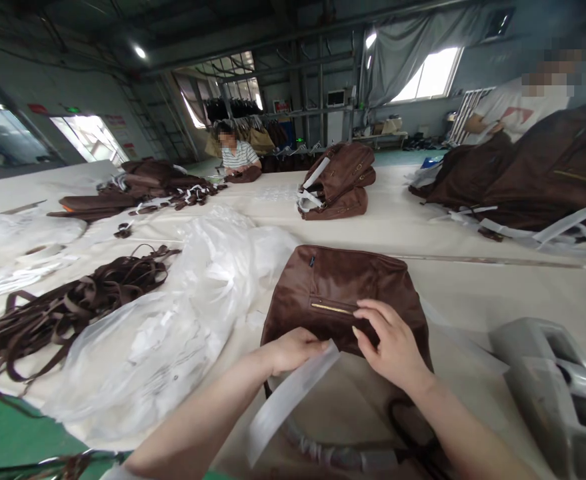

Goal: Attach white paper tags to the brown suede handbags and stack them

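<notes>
The left hand point(293, 348) pinches a light paper strip point(285, 400); the right hand point(390, 343) grips the soft, limp bag point(337, 290) near its zipper point(331, 307), the best hold

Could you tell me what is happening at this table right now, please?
A person has both hands on a brown bag lying on the pale table. The left hand holds a white strip at the bag's lower edge, and the right hand rests by its gold zipper. Clear plastic bags and brown straps lie to the left. Two other people work farther along.
</notes>
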### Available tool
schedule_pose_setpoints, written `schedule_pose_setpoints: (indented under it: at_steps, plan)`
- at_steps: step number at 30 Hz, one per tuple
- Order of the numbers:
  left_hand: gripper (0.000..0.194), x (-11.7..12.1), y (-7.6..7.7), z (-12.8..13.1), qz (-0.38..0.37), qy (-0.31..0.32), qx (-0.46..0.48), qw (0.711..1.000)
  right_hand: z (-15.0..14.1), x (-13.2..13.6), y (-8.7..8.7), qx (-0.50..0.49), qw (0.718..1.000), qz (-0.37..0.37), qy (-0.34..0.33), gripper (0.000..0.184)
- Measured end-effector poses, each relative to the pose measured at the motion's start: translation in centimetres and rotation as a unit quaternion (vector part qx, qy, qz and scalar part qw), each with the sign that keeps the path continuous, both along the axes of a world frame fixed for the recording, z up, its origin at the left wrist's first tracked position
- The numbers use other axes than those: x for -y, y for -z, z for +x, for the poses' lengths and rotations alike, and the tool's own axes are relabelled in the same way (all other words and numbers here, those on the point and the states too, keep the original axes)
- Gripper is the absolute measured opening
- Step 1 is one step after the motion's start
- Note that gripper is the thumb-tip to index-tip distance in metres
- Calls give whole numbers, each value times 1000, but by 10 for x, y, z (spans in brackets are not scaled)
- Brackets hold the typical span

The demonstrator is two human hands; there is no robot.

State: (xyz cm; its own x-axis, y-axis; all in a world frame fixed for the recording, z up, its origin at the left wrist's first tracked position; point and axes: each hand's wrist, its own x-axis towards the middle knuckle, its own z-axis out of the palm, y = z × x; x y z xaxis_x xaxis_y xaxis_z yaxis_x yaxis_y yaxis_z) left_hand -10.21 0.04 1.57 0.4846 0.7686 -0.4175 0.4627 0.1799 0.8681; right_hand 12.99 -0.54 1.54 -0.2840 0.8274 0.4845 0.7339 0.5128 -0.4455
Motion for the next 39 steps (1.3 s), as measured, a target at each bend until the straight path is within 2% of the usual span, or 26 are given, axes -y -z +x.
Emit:
schedule_pose_setpoints:
  at_steps: [3, 7, 10, 13, 16, 19, 22, 25, 29, 32, 36, 39]
  plan:
    - [57, -1, 0, 3, -16, -19, -1, 1000, 4, -8, 9, 49, 994, 19, -96, 50]
    - [58, -7, 8, 17, 16, -48, -41, 998, 5, -19, 30, 55, 990, -13, -129, 54]
    - [56, -11, 14, 31, 34, -46, -51, 997, 9, -25, 37, -24, 993, -33, -110, 53]
    - [51, -14, 18, 45, 45, -46, -48, 997, 16, -30, 38, -138, 987, -66, -48, 42]
    - [46, -18, 17, 57, 59, -51, -51, 996, 22, -35, 42, -243, 964, -109, 27, 33]
    - [42, -22, 15, 68, 72, -68, -50, 994, 23, -39, 50, -302, 941, -143, 52, 30]
    - [36, -30, 14, 77, 97, -85, -47, 991, 22, -41, 52, -316, 934, -158, 52, 27]
    - [37, -38, 18, 85, 123, -92, -67, 986, 26, -42, 45, -312, 931, -183, 45, 25]
    - [43, -46, 31, 97, 144, -106, -86, 980, 41, -36, 28, -289, 913, -288, -1, 28]
    - [49, -48, 43, 105, 147, -106, -79, 980, 50, -24, 23, -294, 884, -363, 6, 32]
    - [52, -48, 53, 110, 149, -94, -70, 982, 44, -10, 37, -300, 836, -456, 58, 33]
    - [55, -49, 54, 110, 152, -91, -60, 982, 34, -11, 53, -281, 826, -481, 79, 34]
